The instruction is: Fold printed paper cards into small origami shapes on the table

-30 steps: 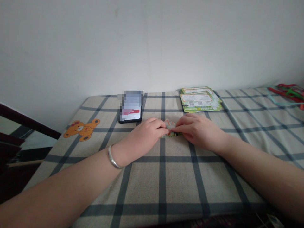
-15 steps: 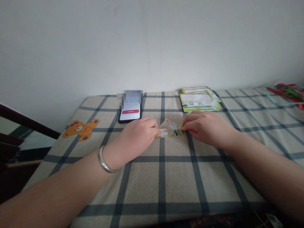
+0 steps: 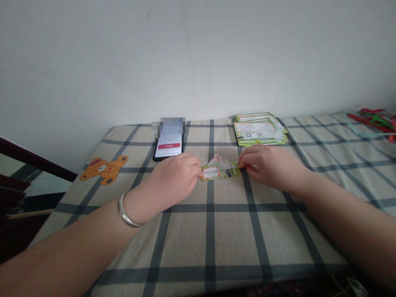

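A small folded paper leaflet (image 3: 220,170), green and orange print with a triangular flap on top, lies on the checked cloth (image 3: 216,231). My left hand (image 3: 173,179), a silver bangle on its wrist, pinches the leaflet's left end with curled fingers. My right hand (image 3: 272,167) pinches its right end, fingers closed. The folded strip is stretched flat between the two hands.
A phone (image 3: 168,144) with a lit screen lies behind my left hand. A stack of green leaflets (image 3: 260,130) sits at the back centre-right. Red and green plastic items (image 3: 375,119) lie far right. A bear print (image 3: 103,169) marks the cloth's left; the edge drops beyond.
My hands have slid apart from the middle of the folded paper to its two ends, uncovering the strip and its triangular flap. The paper itself stays in place.
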`<state>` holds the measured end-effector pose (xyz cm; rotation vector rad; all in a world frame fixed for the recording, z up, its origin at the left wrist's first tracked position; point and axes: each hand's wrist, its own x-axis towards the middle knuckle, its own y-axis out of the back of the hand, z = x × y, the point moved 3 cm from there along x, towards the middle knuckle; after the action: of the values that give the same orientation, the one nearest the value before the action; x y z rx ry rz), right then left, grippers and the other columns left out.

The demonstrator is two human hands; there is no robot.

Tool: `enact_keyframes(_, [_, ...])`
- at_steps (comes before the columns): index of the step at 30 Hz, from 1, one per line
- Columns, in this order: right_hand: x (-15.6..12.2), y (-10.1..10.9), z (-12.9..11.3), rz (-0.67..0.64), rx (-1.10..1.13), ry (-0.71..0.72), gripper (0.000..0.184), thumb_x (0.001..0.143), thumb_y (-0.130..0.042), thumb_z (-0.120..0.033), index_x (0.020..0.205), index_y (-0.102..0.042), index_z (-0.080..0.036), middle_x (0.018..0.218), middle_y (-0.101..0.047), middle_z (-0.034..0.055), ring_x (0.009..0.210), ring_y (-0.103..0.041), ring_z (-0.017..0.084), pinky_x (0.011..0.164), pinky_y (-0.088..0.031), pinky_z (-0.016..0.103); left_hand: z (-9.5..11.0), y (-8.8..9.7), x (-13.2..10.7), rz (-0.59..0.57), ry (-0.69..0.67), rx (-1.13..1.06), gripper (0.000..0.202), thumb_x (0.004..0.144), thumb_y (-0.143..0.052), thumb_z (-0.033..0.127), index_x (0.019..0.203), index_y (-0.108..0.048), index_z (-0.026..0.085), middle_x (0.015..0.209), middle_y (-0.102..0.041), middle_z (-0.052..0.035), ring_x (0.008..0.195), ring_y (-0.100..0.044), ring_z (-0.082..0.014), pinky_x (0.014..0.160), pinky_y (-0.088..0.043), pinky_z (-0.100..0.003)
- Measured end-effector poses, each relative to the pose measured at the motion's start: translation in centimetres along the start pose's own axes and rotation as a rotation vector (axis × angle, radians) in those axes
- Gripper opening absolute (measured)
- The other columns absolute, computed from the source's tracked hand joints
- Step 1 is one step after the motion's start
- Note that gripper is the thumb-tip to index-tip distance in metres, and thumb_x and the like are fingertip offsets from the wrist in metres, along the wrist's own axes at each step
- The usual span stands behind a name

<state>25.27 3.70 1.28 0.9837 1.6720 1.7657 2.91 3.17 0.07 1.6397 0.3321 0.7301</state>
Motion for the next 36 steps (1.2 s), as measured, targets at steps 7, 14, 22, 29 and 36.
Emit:
enact_keyframes(7, [0.6,-1.0,-0.2,0.118,0.028,-0.021,0.023,0.091,-0.049,-0.027,0.100,-0.069,-0.019,0.092,-0.068,0.0076,0.085,-0.061,0.020,0.072,-0.046,0.031,0.0,-0.2,0.2,-0.002,0.058,-0.006,0.019,0.087,-0.044,0.012,0.080,-0.062,0.014,0.084,-0.062,-0.0068,0.084,-0.058,-0.0217,0.075,-0.049,-0.037])
enact_keyframes(14, [0.4,-1.2,-0.6,0.150,0.093,0.012,0.020,0.089,-0.055,-0.031,0.097,-0.069,-0.018,0.094,-0.067,0.0063,0.089,-0.060,0.021,0.079,-0.046,0.033,0.4,-0.4,0.3,0.024,0.090,0.000,0.018,0.092,-0.043,0.018,0.086,-0.059,0.014,0.086,-0.060,-0.0067,0.084,-0.055,-0.0218,0.076,-0.047,-0.037])
enact_keyframes(22, [0.8,-1.6,-0.5,0.162,0.138,0.041,0.015,0.086,-0.062,-0.029,0.093,-0.068,-0.018,0.094,-0.067,0.0056,0.089,-0.060,0.020,0.081,-0.045,0.033,0.5,-0.6,0.4,0.050,0.133,-0.070,0.014,0.091,-0.051,0.020,0.100,-0.060,0.017,0.100,-0.061,-0.0061,0.094,-0.056,-0.0214,0.082,-0.048,-0.037])
enact_keyframes(29, [0.6,-1.0,-1.2,0.147,-0.014,0.130,0.018,0.093,-0.052,-0.026,0.091,-0.069,-0.019,0.091,-0.069,0.0040,0.082,-0.060,0.017,0.072,-0.041,0.030,0.2,-0.3,0.4,0.148,0.139,-0.178,0.014,0.089,-0.051,0.016,0.098,-0.061,0.016,0.100,-0.065,-0.0051,0.095,-0.060,-0.0207,0.086,-0.049,-0.038])
enact_keyframes(36, [0.2,-0.2,-2.3,0.266,-0.172,0.217,0.022,0.096,-0.048,-0.029,0.092,-0.068,-0.020,0.094,-0.069,0.0024,0.079,-0.057,0.017,0.066,-0.038,0.031,0.1,-0.6,0.4,0.147,0.140,-0.253,0.026,0.090,-0.054,0.021,0.115,-0.055,0.016,0.114,-0.064,-0.0063,0.107,-0.058,-0.0220,0.096,-0.047,-0.042])
